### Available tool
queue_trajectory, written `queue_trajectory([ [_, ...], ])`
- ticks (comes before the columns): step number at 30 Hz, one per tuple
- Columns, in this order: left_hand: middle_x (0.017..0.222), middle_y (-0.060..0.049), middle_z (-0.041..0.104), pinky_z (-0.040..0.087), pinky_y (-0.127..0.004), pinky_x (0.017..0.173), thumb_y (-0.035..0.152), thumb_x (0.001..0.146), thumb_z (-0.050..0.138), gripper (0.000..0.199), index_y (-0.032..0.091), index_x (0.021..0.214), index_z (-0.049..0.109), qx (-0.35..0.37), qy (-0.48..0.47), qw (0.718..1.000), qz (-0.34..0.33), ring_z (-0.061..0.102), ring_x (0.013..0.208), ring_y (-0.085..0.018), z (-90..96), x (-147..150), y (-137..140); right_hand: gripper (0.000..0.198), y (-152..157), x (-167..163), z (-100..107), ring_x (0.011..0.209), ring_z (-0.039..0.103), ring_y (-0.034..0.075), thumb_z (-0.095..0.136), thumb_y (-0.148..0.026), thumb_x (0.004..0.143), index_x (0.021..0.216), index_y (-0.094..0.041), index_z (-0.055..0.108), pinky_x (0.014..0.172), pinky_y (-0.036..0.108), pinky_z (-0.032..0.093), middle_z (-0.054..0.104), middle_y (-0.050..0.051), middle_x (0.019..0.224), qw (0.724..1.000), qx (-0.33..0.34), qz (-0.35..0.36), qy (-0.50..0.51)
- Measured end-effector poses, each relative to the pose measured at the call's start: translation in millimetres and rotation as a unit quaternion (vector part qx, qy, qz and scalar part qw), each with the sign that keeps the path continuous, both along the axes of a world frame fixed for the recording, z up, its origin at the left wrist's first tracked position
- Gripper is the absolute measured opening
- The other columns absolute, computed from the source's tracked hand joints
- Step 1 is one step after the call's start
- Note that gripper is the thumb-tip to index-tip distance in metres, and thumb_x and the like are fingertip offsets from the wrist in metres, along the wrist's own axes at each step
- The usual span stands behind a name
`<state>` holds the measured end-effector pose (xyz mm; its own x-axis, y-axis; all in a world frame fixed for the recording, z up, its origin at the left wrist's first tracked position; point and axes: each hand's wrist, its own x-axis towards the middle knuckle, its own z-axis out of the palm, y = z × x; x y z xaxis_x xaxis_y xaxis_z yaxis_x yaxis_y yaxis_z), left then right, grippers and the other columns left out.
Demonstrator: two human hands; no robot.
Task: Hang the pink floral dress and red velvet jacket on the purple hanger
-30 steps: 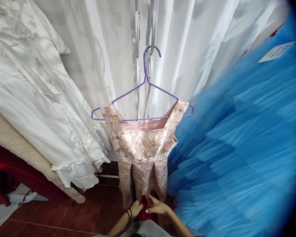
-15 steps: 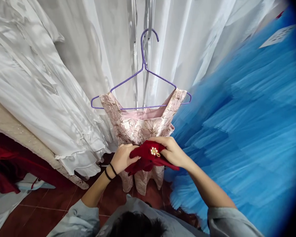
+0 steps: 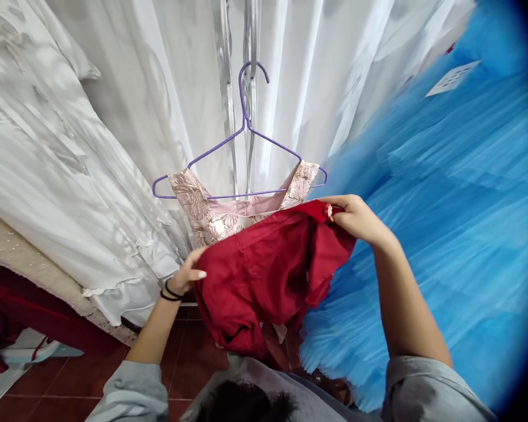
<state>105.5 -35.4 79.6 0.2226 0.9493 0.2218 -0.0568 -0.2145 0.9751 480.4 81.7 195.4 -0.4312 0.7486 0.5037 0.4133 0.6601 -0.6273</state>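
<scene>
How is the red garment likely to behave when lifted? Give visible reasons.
The red garment is probably floppy: it sags in folds between the left hand and the right hand. It may be fairly light, being held up just at its ends. The ornament by the right hand looks rigid, so it might snag.

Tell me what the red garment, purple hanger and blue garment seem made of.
Red garment: woven cloth, slight sheen, soft folds; fibre unclear.
Purple hanger: perhaps coated wire, smooth-looking, given its thin bent shape.
Blue garment: probably tulle, matte, in gauzy frilled layers.
</scene>
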Motion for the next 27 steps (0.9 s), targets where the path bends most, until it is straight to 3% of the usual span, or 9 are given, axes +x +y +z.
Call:
queue_trajectory([
  [5, 0.097, -0.009, 0.072, 0.053, -0.031, 0.083, 0.031, 0.056, 0.083, 0.061, 0.012, 0.112, 0.067, 0.071, 0.017, 0.997, 0.019, 0.067, 0.093, -0.025, 73.8, 21.5, -3.7, 0.079, 2.8, -48.4, -74.9, 0.134, 0.048, 0.032, 0.075, -0.019, 0.052, 0.129, -0.011, 0.060, 0.111, 0.042, 0.040, 0.048, 0.016, 0.146, 0.974, -0.049, 0.168, -0.142],
  [9, 0.075, -0.002, 0.066, 0.047, -0.023, 0.062, 0.026, 0.063, 0.071, 0.029, 0.013, 0.088, 0.066, 0.136, 0.142, 0.972, 0.125, 0.059, 0.067, -0.014, 98.9, 30.8, -4.5, 0.049, -21.6, -87.0, -120.3, 0.128, 0.055, 0.030, 0.053, -0.009, 0.061, 0.107, -0.011, 0.070, 0.110, 0.043, 0.042, 0.059, 0.017, 0.134, 0.996, -0.068, 0.050, -0.003],
  [12, 0.068, -0.001, 0.062, 0.044, -0.025, 0.062, 0.019, 0.069, 0.060, 0.008, 0.017, 0.075, 0.065, 0.289, 0.307, 0.854, 0.303, 0.055, 0.065, -0.014, 109.1, 5.2, -11.2, 0.030, -35.6, -64.9, -92.2, 0.081, 0.069, 0.021, 0.047, -0.009, 0.061, 0.076, -0.016, 0.071, 0.078, 0.032, 0.056, 0.074, 0.006, 0.083, 0.983, -0.024, -0.049, 0.175],
  [14, 0.068, -0.003, 0.062, 0.044, -0.029, 0.067, 0.020, 0.072, 0.059, 0.006, 0.019, 0.071, 0.065, 0.399, 0.367, 0.735, 0.406, 0.056, 0.068, -0.017, 113.5, -15.9, -14.1, 0.020, -42.5, -41.6, -58.1, 0.060, 0.062, 0.014, 0.047, -0.008, 0.064, 0.062, -0.018, 0.064, 0.060, 0.025, 0.050, 0.067, 0.000, 0.063, 0.950, 0.086, -0.079, 0.288],
  [16, 0.068, -0.005, 0.062, 0.043, -0.031, 0.068, 0.024, 0.072, 0.063, 0.005, 0.021, 0.068, 0.064, 0.419, 0.395, 0.674, 0.463, 0.055, 0.068, -0.018, 115.8, -31.6, -13.4, 0.019, -46.0, -22.7, -28.2, 0.055, 0.056, 0.011, 0.047, -0.005, 0.065, 0.057, -0.019, 0.058, 0.057, 0.022, 0.044, 0.062, -0.003, 0.059, 0.925, 0.221, -0.086, 0.297],
  [17, 0.066, -0.004, 0.060, 0.042, -0.030, 0.065, 0.027, 0.071, 0.064, 0.008, 0.021, 0.066, 0.062, 0.380, 0.414, 0.687, 0.461, 0.053, 0.065, -0.018, 116.1, -36.5, -12.1, 0.020, -46.0, -16.2, -18.0, 0.053, 0.054, 0.010, 0.045, -0.004, 0.064, 0.057, -0.019, 0.057, 0.055, 0.021, 0.042, 0.059, -0.004, 0.057, 0.929, 0.261, -0.079, 0.251],
  [19, 0.058, 0.000, 0.054, 0.037, -0.027, 0.057, 0.030, 0.071, 0.064, 0.018, 0.020, 0.059, 0.055, 0.240, 0.439, 0.774, 0.389, 0.048, 0.058, -0.015, 114.8, -40.5, -9.4, 0.019, -44.0, -9.5, -9.1, 0.049, 0.049, 0.008, 0.044, -0.005, 0.061, 0.062, -0.017, 0.058, 0.050, 0.020, 0.037, 0.054, -0.005, 0.054, 0.966, 0.232, -0.027, 0.111],
  [23, 0.056, 0.002, 0.053, 0.038, -0.023, 0.055, 0.031, 0.067, 0.064, 0.019, 0.018, 0.056, 0.055, 0.025, 0.290, 0.937, 0.193, 0.051, 0.058, -0.014, 107.5, -18.9, -11.2, 0.031, -49.2, -31.2, -28.7, 0.057, 0.054, 0.011, 0.060, -0.017, 0.066, 0.096, -0.014, 0.065, 0.052, 0.020, 0.044, 0.062, -0.003, 0.069, 0.987, -0.045, 0.133, -0.075],
  [27, 0.070, -0.001, 0.066, 0.048, -0.025, 0.068, 0.026, 0.067, 0.063, 0.011, 0.016, 0.072, 0.065, 0.014, 0.089, 0.984, 0.152, 0.061, 0.072, -0.017, 98.8, 43.0, -19.4, 0.075, -77.1, -103.5, -71.7, 0.093, 0.063, 0.020, 0.075, -0.032, 0.066, 0.135, -0.017, 0.048, 0.083, 0.032, 0.054, 0.064, 0.009, 0.115, 0.989, -0.071, 0.130, -0.005],
])
